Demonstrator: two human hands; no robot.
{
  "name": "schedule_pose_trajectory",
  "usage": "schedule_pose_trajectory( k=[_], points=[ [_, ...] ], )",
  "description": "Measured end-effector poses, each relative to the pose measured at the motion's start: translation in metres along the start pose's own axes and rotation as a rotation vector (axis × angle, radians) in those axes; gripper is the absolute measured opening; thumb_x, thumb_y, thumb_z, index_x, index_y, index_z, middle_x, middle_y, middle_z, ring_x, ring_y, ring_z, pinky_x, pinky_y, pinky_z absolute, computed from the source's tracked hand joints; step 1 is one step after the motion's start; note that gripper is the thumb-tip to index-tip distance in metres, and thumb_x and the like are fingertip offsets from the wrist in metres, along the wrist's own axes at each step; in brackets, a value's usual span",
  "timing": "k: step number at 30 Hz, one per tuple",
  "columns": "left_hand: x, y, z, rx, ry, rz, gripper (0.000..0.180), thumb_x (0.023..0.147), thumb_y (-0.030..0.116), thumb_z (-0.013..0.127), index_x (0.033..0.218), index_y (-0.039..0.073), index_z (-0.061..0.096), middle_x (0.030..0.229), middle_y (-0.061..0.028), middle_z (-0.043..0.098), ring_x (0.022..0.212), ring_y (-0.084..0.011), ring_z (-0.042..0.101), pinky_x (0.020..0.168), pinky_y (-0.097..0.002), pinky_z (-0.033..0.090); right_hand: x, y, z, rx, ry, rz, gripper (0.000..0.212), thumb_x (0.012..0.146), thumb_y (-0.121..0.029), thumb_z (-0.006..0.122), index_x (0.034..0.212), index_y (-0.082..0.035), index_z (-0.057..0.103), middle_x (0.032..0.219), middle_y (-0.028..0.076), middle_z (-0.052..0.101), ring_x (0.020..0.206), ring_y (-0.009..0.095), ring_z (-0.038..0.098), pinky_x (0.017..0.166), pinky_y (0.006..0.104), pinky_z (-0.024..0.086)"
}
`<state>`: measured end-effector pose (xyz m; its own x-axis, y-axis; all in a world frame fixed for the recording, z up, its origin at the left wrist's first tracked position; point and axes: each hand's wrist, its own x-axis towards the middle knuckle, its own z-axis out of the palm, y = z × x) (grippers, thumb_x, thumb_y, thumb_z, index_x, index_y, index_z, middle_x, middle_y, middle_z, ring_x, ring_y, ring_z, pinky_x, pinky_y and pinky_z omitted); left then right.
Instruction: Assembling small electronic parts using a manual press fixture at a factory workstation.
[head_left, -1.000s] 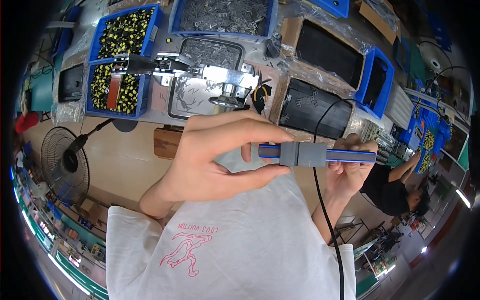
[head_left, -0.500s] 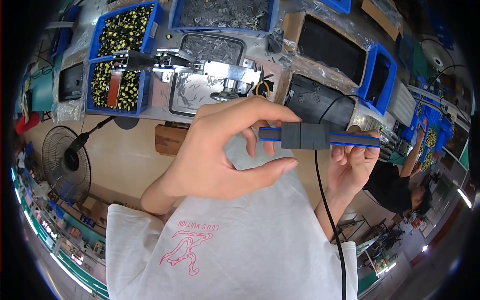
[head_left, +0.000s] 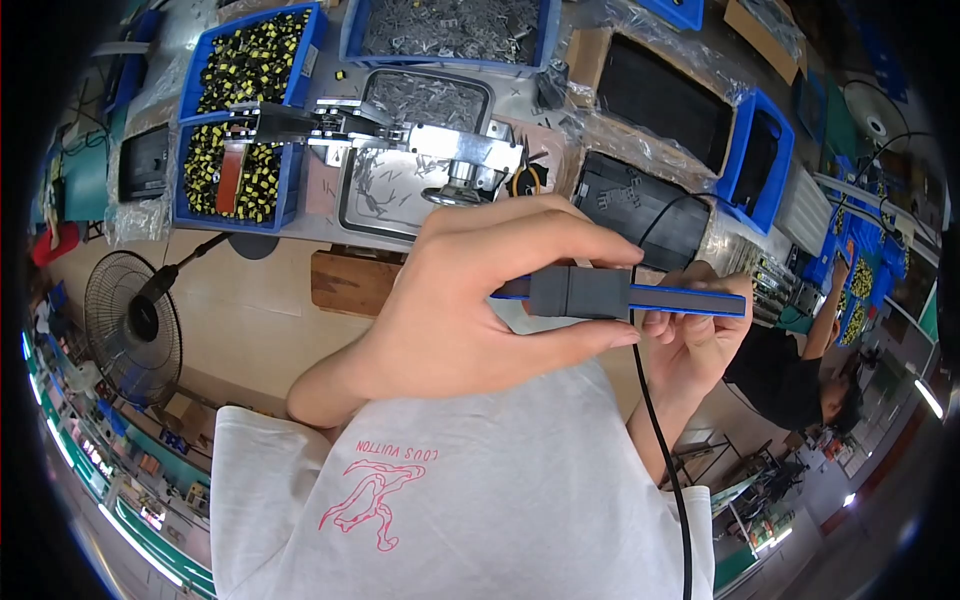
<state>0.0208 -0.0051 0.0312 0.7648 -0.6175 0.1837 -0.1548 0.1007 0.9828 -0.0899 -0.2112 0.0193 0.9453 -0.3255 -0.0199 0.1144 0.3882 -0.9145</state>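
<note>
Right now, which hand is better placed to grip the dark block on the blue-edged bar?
Left hand, probably: its thumb and index finger flank the dark block, while the right hand holds the blue-edged bar beyond it.

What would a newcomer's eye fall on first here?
Probably the blue-edged dark bar near the centre, held by the right hand, the left hand around its grey block. Then, perhaps, two blue bins of black-and-yellow parts, upper left, and a metal clamp mostly to their right.
</note>
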Motion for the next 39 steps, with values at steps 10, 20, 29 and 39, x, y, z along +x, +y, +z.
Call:
schedule_pose_trajectory(
  k=[10, 20, 29, 39],
  points=[
    [-0.004, 0.009, 0.001, 0.068, 0.027, 0.065, 0.043, 0.068, 0.004, 0.093, 0.106, -0.004, 0.075, 0.096, -0.0154, 0.076, 0.081, -0.0209, 0.074, 0.068, -0.0266, 0.057, 0.0, 0.0, -0.003, 0.018, -0.059, -0.041, 0.029, 0.094, -0.012, 0.075, 0.1, 0.009, 0.056, 0.086, 0.023, 0.065, 0.064, 0.026, 0.073, 0.056, 0.0304, 0.063],
    [-0.007, 0.007, -0.001, 0.067, 0.033, 0.073, 0.043, 0.068, 0.004, 0.093, 0.106, -0.004, 0.075, 0.096, -0.0163, 0.076, 0.08, -0.02, 0.074, 0.067, -0.0265, 0.057, 0.002, -0.004, -0.004, 0.008, -0.018, -0.035, 0.029, 0.093, -0.014, 0.076, 0.098, 0.007, 0.057, 0.085, 0.022, 0.065, 0.062, 0.025, 0.072, 0.053, 0.0287, 0.06],
    [-0.012, 0.006, -0.008, -0.045, 0.068, -0.019, 0.052, 0.07, 0.006, 0.091, 0.118, 0.001, 0.071, 0.095, -0.0094, 0.073, 0.077, -0.0145, 0.07, 0.059, -0.0246, 0.053, 0.004, -0.007, -0.002, 0.042, 0.043, -0.028, 0.028, 0.094, -0.015, 0.075, 0.095, 0.002, 0.053, 0.079, 0.017, 0.064, 0.061, 0.022, 0.068, 0.054, 0.0306, 0.058],
    [-0.012, -0.005, -0.009, -0.162, 0.123, -0.063, 0.042, 0.072, 0.001, 0.086, 0.112, 0.0, 0.072, 0.093, -0.0094, 0.073, 0.07, -0.0109, 0.07, 0.055, -0.0215, 0.053, 0.005, -0.006, -0.004, 0.083, 0.088, -0.012, 0.026, 0.095, -0.015, 0.074, 0.1, -0.003, 0.052, 0.081, 0.01, 0.06, 0.063, 0.014, 0.057, 0.06, 0.0249, 0.05]
  ],
)
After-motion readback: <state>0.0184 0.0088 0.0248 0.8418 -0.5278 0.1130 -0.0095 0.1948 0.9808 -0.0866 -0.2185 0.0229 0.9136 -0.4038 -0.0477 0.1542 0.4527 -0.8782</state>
